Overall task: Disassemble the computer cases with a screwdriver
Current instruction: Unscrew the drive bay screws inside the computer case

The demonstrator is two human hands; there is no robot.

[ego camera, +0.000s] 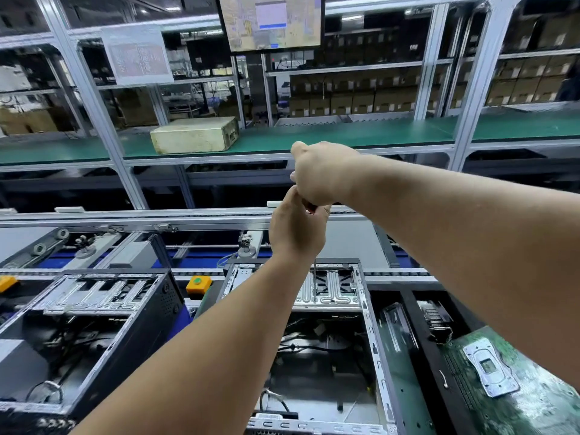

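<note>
Second open case [94, 312] left, motherboard [508, 381] right

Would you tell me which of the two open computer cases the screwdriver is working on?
The middle case, under both hands; the screwdriver shaft points into its drive cage. The left case stands untouched.

An open computer case [314, 334] lies at six o'clock, silver drive cage at its far end. A second open case [84, 328] lies at eight o'clock. The screwdriver [314, 271] stands upright, its thin shaft over the cage.

screwdriver [315, 279] handle hidden by hands, tip too small to tell, monitor [271, 22] txt blurred, top cut off
</note>
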